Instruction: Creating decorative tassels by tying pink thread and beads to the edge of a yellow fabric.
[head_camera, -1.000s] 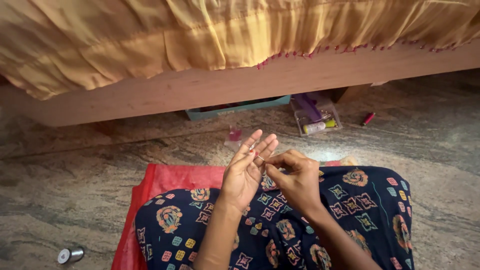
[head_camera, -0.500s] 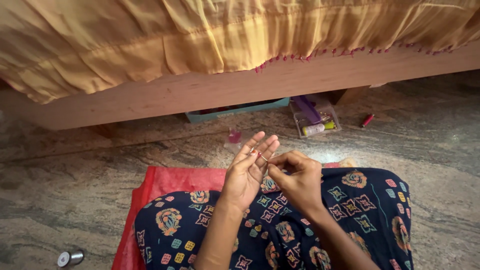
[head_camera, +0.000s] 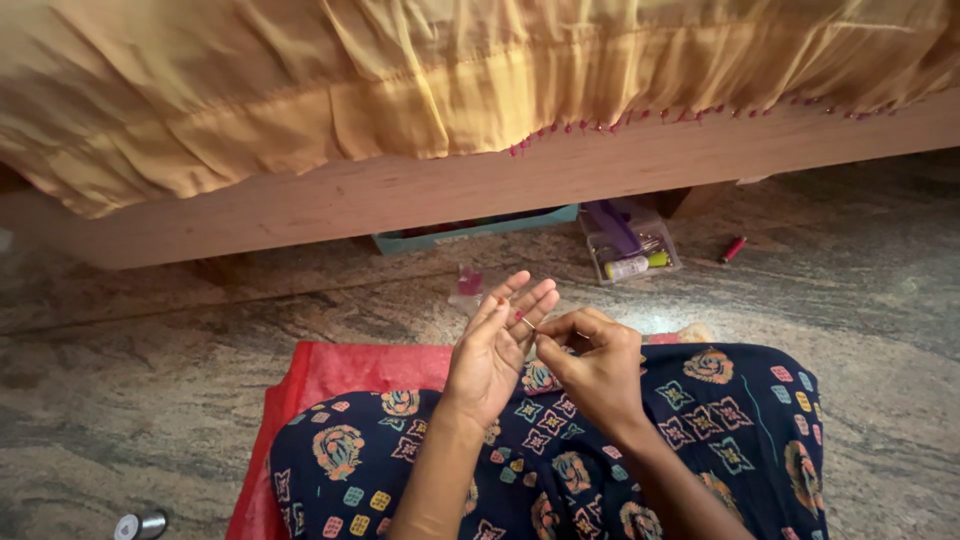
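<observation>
The left hand (head_camera: 495, 350), fingers spread, and the pinching right hand (head_camera: 595, 370) share a tiny, light, slippery pink-tipped needle-like piece (head_camera: 523, 319); a fingertip grip suits it.

A wooden bed frame (head_camera: 480, 190) draped with a rumpled yellow-orange cloth (head_camera: 400, 80) stands across the top of a mottled grey stone floor (head_camera: 130, 400) in soft daylight.

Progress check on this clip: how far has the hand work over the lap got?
Done: supplies are out, a clear box by the bed frame and a spool on the floor. In hand: the left hand is raised, fingers spread, and the right hand pinches something small against it, too fine to identify. Left: no finished stitching shows on the red cloth.
</observation>
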